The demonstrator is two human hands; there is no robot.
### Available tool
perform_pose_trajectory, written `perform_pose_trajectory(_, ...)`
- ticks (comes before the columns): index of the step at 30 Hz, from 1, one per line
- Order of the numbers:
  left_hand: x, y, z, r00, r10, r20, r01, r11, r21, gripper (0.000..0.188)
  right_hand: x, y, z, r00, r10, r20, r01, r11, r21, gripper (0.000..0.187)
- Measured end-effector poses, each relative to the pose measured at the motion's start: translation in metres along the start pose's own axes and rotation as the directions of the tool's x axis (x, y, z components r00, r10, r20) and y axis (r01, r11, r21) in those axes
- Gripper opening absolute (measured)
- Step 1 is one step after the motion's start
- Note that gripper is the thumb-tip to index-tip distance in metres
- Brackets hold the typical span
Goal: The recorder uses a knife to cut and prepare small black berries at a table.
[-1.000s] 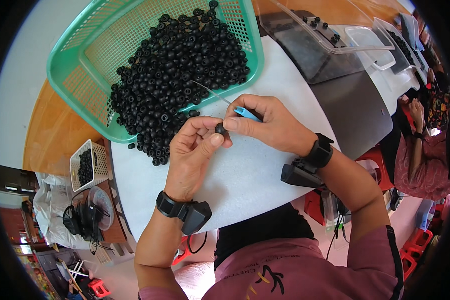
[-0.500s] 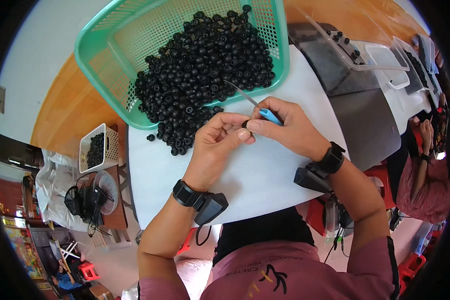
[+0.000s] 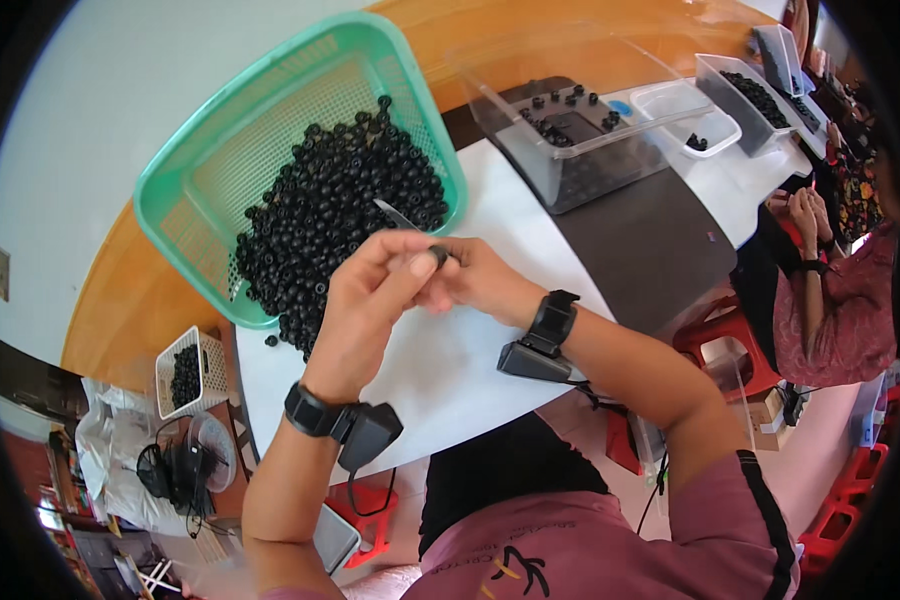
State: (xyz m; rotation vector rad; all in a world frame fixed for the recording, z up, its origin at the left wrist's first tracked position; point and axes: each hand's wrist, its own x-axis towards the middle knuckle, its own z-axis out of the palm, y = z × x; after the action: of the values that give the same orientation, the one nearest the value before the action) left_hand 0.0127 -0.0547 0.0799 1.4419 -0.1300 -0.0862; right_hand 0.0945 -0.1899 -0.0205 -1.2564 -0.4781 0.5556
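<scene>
I pinch 1 small black part (image 3: 437, 255) between thumb and index finger of my left hand (image 3: 362, 292), just outside the green basket (image 3: 210, 210). My right hand (image 3: 488, 284) meets it, fingertips hidden, so I can't tell their grip. A slim blade (image 3: 394, 213) points over the basket's black pile (image 3: 335, 190). Best to steady the part, skin clear of the edge.
</scene>
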Motion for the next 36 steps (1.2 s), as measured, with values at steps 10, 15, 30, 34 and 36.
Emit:
perform_pose_trajectory(10,0.098,0.052,0.051,0.978,0.208,0.033,-0.210,0.977,0.046,0.039,-0.001,-0.010,-0.006,0.995,0.097,-0.023,-0.097,0.995,-0.013,0.028)
perform_pose_trajectory(15,0.023,0.061,-0.019,0.978,0.182,-0.101,-0.148,0.949,0.280,0.035,-0.007,-0.018,0.002,0.988,0.135,-0.069,-0.142,0.983,-0.112,0.028)
perform_pose_trajectory(30,-0.122,-0.024,-0.206,0.886,0.132,-0.445,0.262,0.648,0.715,0.028,-0.009,-0.023,0.006,0.985,0.169,-0.014,-0.170,0.984,-0.052,0.027)
perform_pose_trajectory(34,-0.109,-0.035,-0.202,0.896,0.197,-0.398,0.279,0.448,0.850,0.030,-0.009,-0.023,0.004,0.987,0.157,-0.015,-0.158,0.986,-0.058,0.028)
perform_pose_trajectory(36,-0.105,-0.036,-0.200,0.895,0.175,-0.410,0.314,0.406,0.858,0.029,-0.009,-0.023,0.004,0.987,0.160,-0.016,-0.161,0.985,-0.069,0.028)
